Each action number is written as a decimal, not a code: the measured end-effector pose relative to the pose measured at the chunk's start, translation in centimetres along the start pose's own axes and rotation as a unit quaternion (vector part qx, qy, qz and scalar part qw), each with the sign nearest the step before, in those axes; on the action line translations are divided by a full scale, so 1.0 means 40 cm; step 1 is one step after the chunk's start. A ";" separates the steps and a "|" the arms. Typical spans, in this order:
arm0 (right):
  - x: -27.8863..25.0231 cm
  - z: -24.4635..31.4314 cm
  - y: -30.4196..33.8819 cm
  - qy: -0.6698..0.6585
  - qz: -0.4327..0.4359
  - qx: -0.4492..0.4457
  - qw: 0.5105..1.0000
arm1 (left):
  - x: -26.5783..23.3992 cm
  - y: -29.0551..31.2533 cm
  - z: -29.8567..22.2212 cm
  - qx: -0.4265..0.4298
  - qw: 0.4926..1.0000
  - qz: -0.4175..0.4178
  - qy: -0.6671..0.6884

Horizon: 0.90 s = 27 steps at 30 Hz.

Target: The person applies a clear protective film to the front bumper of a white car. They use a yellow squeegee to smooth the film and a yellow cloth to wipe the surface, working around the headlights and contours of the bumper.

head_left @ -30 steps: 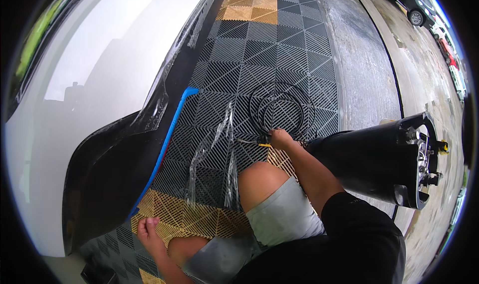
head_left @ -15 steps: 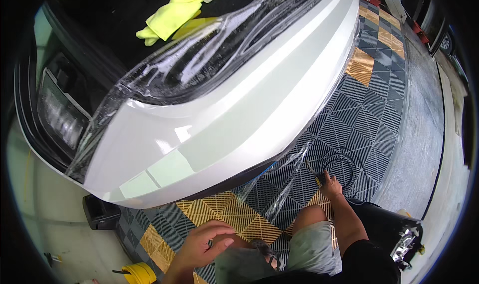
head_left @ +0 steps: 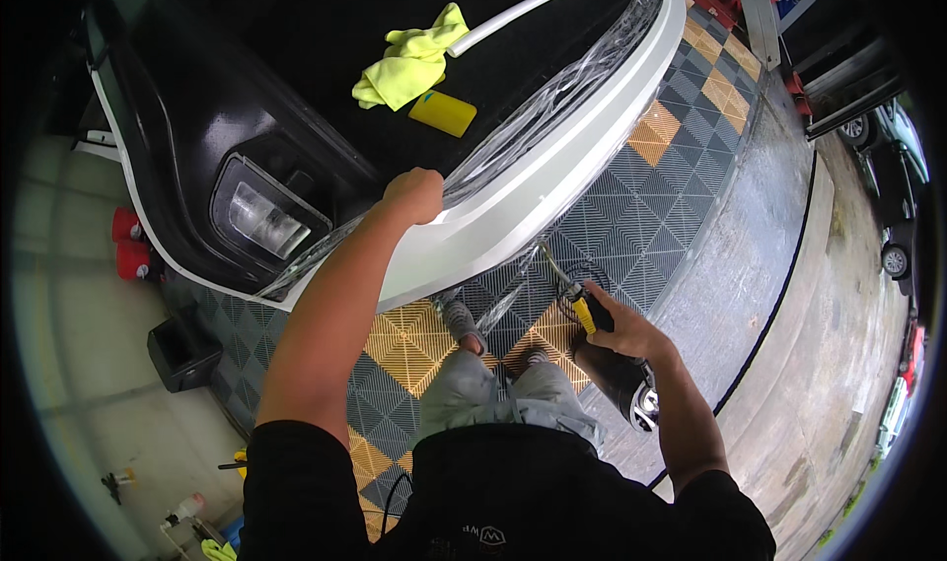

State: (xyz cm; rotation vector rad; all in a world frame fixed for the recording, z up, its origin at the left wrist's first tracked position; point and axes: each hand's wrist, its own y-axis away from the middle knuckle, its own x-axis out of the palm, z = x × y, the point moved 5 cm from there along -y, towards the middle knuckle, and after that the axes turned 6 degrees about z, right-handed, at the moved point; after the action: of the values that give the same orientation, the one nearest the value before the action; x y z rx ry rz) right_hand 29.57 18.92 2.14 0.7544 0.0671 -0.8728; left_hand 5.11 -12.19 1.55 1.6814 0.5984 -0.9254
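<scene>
A white car bumper [head_left: 513, 228] curves across the picture, with wrinkled clear film [head_left: 538, 109] along its upper edge. My left hand [head_left: 414, 196] is closed in a fist at that edge, where the film runs; its fingertips are hidden, so what it grips does not show. Low on the right, my right hand [head_left: 619, 322] wraps round a yellow-and-black trigger gun [head_left: 582, 311]. The gun's thin metal nozzle points up toward the bumper's lower edge. On the dark surface behind the bumper lie a yellow-green cloth [head_left: 409, 63] and a flat yellow squeegee [head_left: 444, 113].
A white curved tube [head_left: 518, 14] touches the cloth. Inside the bumper's left end sits a lamp [head_left: 266, 216]. Black hose loops on the tiled floor [head_left: 631, 211] near a dark cylinder [head_left: 617, 379] beside my legs. At left stands a black box [head_left: 182, 349].
I have gone from crouching to standing. My left hand, open near my knee before, has risen to the bumper's upper edge and closed. My right hand has lifted the trigger gun.
</scene>
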 end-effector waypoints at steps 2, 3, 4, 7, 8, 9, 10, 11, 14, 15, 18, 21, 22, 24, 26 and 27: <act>-0.073 0.103 0.011 0.014 -0.006 0.011 1.000 | 0.024 -0.008 0.002 0.075 0.997 -0.013 0.015; -0.097 0.141 0.014 0.018 -0.005 0.037 0.999 | 0.018 0.002 -0.004 0.112 0.993 -0.015 0.017; -0.126 0.178 0.017 0.039 -0.024 0.034 0.998 | 0.011 0.013 -0.018 0.129 0.991 0.000 0.034; -0.194 0.283 -0.005 0.088 -0.058 0.026 0.994 | 0.027 0.039 -0.004 0.150 0.983 -0.098 0.043; -0.211 0.315 -0.014 0.091 -0.064 0.024 0.993 | 0.036 0.051 -0.011 0.127 0.986 -0.106 0.030; -0.226 0.344 -0.026 0.092 -0.071 0.021 0.993 | 0.034 0.053 -0.022 0.105 0.988 -0.113 0.015; -0.238 0.365 -0.031 0.083 -0.058 0.035 0.994 | 0.031 0.050 -0.021 0.100 0.991 -0.091 0.021; -0.253 0.365 -0.051 0.097 -0.064 0.009 0.993 | 0.022 0.048 -0.021 0.081 0.993 -0.082 0.031; -0.284 0.338 -0.114 0.121 -0.047 -0.034 0.991 | 0.028 0.067 -0.036 0.040 0.995 -0.067 0.056; -0.301 0.338 -0.140 0.122 -0.026 -0.035 0.992 | 0.027 0.070 -0.028 0.022 0.995 -0.060 0.071; -0.356 0.367 -0.238 0.159 0.047 -0.030 0.986 | 0.047 0.054 -0.013 -0.022 0.994 -0.026 0.101; -0.399 0.409 -0.338 0.195 0.161 -0.021 0.967 | 0.084 0.057 0.015 0.002 0.989 -0.015 0.146; -0.408 0.421 -0.370 0.234 0.182 -0.031 0.955 | 0.093 0.047 0.023 0.015 0.991 -0.008 0.135; -0.440 0.439 -0.451 0.297 0.217 -0.068 0.927 | 0.088 0.009 -0.004 0.009 0.989 0.035 0.142; -0.446 0.462 -0.535 0.333 0.260 -0.097 0.901 | 0.084 -0.027 -0.013 -0.001 0.987 0.067 0.146; -0.446 0.527 -0.533 0.347 0.319 -0.026 0.882 | 0.089 -0.044 -0.008 -0.017 0.985 0.075 0.153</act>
State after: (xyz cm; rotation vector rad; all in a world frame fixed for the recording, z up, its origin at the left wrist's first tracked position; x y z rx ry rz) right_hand -2.46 9.06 11.85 0.9326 0.4504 0.0593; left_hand 5.87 -11.58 -2.29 1.8252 0.6755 -0.5505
